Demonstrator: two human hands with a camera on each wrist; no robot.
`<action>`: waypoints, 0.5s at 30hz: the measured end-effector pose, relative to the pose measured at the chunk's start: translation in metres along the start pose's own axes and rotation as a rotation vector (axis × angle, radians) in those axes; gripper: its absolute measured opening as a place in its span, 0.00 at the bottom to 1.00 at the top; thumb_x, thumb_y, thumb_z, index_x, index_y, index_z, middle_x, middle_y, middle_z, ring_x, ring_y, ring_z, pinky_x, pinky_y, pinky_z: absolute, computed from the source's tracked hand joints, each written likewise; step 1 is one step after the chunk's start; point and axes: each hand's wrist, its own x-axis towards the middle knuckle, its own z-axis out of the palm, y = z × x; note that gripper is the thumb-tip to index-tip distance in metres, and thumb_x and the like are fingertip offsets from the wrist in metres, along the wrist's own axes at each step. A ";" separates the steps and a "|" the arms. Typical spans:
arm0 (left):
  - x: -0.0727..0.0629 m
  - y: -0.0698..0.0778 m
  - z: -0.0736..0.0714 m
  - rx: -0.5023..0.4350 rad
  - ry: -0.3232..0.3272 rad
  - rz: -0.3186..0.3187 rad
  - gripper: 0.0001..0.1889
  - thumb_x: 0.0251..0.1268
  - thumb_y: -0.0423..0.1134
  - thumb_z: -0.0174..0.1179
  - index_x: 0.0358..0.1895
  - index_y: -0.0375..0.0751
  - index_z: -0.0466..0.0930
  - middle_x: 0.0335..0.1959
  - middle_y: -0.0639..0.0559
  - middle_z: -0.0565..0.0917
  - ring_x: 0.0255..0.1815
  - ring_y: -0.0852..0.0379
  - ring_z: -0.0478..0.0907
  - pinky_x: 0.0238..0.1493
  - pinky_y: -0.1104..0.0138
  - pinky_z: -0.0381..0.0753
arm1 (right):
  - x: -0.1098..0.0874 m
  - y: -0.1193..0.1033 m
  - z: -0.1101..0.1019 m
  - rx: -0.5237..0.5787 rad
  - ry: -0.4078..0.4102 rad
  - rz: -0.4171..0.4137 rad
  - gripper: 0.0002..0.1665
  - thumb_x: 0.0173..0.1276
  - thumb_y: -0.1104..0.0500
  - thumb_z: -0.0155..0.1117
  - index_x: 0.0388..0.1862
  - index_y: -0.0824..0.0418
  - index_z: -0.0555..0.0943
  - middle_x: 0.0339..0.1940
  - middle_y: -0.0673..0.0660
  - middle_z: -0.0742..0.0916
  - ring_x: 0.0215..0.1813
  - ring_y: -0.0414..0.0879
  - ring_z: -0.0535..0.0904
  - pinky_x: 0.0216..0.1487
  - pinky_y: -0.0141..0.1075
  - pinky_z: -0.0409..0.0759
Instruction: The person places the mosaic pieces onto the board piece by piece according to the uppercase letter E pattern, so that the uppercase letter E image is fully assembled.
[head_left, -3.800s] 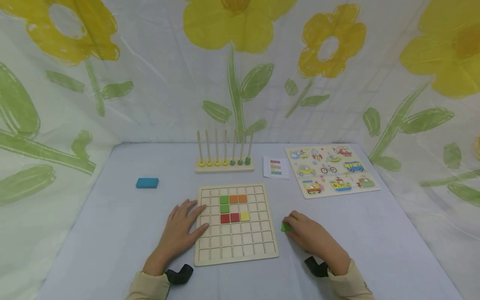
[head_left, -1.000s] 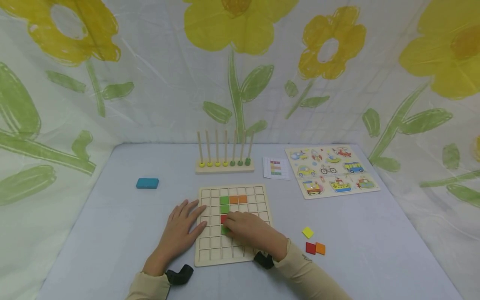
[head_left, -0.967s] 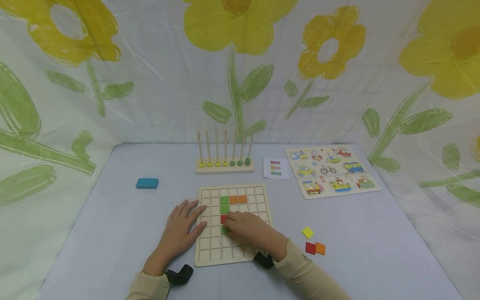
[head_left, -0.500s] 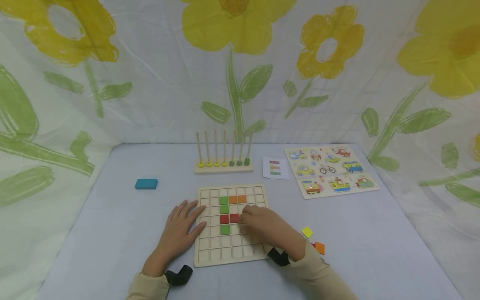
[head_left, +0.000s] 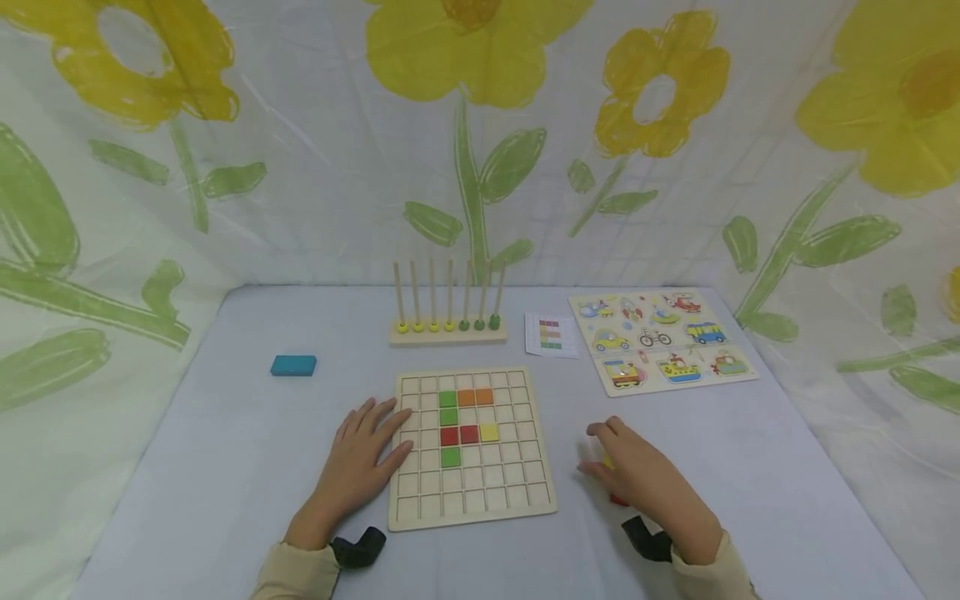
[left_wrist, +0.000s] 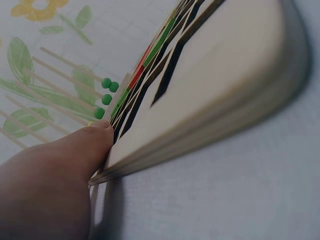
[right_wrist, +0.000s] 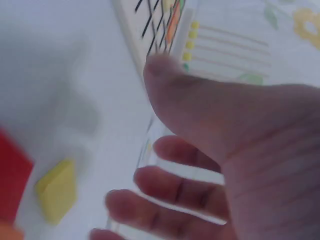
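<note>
A wooden grid board (head_left: 517, 504) holds coloured square tiles: green down the left, two orange at the top, two red and a yellow in one row, and a green tile (head_left: 450, 457) below the left red one. My left hand (head_left: 352, 475) rests with spread fingers on the board's left edge; its thumb (left_wrist: 97, 137) touches the rim. To the right of the board my right hand (head_left: 648, 479) hovers, fingers apart, holding nothing. Under it lie a loose yellow tile (right_wrist: 59, 190) and a red tile (right_wrist: 12, 175), with an orange tile (right_wrist: 10, 233) partly in view.
Behind the board stands a pegged bead rack (head_left: 447, 335) with yellow and green beads. A pattern card (head_left: 551, 335) lies beside a vehicle picture board (head_left: 663, 342). At the left is a blue block (head_left: 293, 365). A flowered curtain hangs behind the table.
My right hand, which held a green tile earlier, has left the board and moved right to above the loose tiles. That green tile now sits in the grid. My left hand stays put.
</note>
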 end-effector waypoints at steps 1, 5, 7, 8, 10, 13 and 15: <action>0.000 0.000 0.000 0.001 0.000 -0.001 0.28 0.68 0.58 0.52 0.69 0.54 0.68 0.72 0.48 0.64 0.76 0.43 0.48 0.74 0.46 0.43 | -0.004 0.003 0.000 0.019 -0.030 0.046 0.33 0.57 0.45 0.72 0.56 0.61 0.76 0.43 0.54 0.78 0.35 0.40 0.73 0.35 0.35 0.78; 0.000 0.000 0.000 -0.004 0.001 -0.001 0.28 0.67 0.58 0.52 0.68 0.54 0.68 0.72 0.48 0.64 0.76 0.43 0.48 0.74 0.45 0.44 | -0.020 0.013 0.002 0.091 -0.162 0.195 0.48 0.50 0.36 0.71 0.62 0.64 0.70 0.40 0.57 0.75 0.29 0.43 0.69 0.28 0.34 0.71; 0.000 0.000 0.000 -0.002 -0.001 -0.001 0.29 0.67 0.58 0.52 0.68 0.54 0.68 0.72 0.48 0.64 0.76 0.43 0.48 0.74 0.45 0.44 | -0.026 0.016 0.004 0.125 -0.215 0.257 0.53 0.47 0.32 0.71 0.63 0.64 0.68 0.39 0.58 0.74 0.29 0.44 0.69 0.28 0.34 0.71; 0.000 0.000 -0.001 -0.001 -0.001 -0.002 0.29 0.68 0.58 0.52 0.69 0.54 0.68 0.72 0.48 0.64 0.76 0.43 0.49 0.74 0.45 0.44 | -0.028 0.018 0.004 0.144 -0.231 0.284 0.54 0.46 0.32 0.71 0.63 0.64 0.68 0.39 0.58 0.74 0.29 0.45 0.70 0.28 0.35 0.71; 0.000 0.000 -0.001 0.005 -0.002 -0.006 0.29 0.68 0.59 0.52 0.69 0.54 0.67 0.72 0.48 0.63 0.76 0.43 0.48 0.74 0.45 0.44 | -0.031 0.020 0.006 0.174 -0.242 0.313 0.54 0.47 0.32 0.71 0.63 0.64 0.67 0.40 0.59 0.75 0.30 0.46 0.70 0.30 0.36 0.74; 0.000 -0.001 -0.001 0.005 -0.002 -0.010 0.29 0.68 0.59 0.52 0.69 0.54 0.67 0.72 0.48 0.63 0.76 0.43 0.48 0.74 0.45 0.44 | -0.030 0.023 0.008 0.190 -0.219 0.318 0.49 0.50 0.38 0.73 0.63 0.64 0.68 0.40 0.59 0.76 0.32 0.46 0.71 0.32 0.37 0.75; 0.000 0.000 -0.001 0.002 -0.004 -0.010 0.29 0.68 0.59 0.52 0.69 0.54 0.67 0.72 0.48 0.63 0.76 0.43 0.48 0.74 0.45 0.44 | -0.028 0.024 0.009 0.197 -0.198 0.307 0.45 0.52 0.41 0.74 0.62 0.64 0.69 0.38 0.57 0.76 0.32 0.45 0.71 0.32 0.36 0.75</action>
